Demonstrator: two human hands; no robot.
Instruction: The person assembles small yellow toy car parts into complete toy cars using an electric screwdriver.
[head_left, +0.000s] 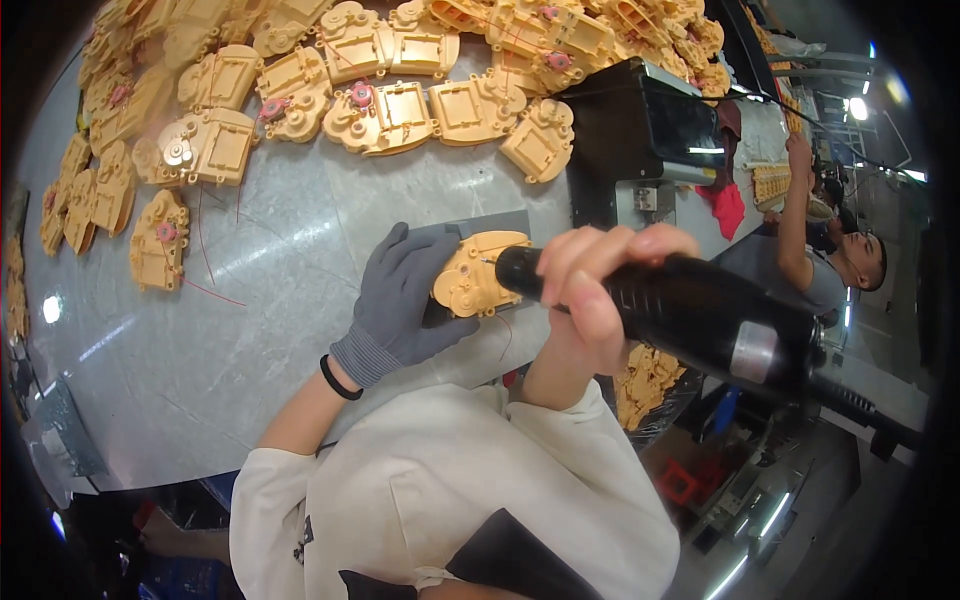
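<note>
My left hand, in a grey knitted glove, grips the left edge of a yellow plastic housing, with the thumb along its near side. The housing lies on a flat grey block on the table, and a thin red wire hangs from its near edge. My bare right hand is wrapped round a black electric screwdriver, held almost level. Its nose points left over the right part of the housing; the bit's tip looks close to the surface, but I cannot tell whether it touches.
Many similar yellow housings are heaped across the far side of the grey table. One housing lies apart at left, trailing red wire. A black box-shaped device stands at right, near a red cloth. Another person sits beyond.
</note>
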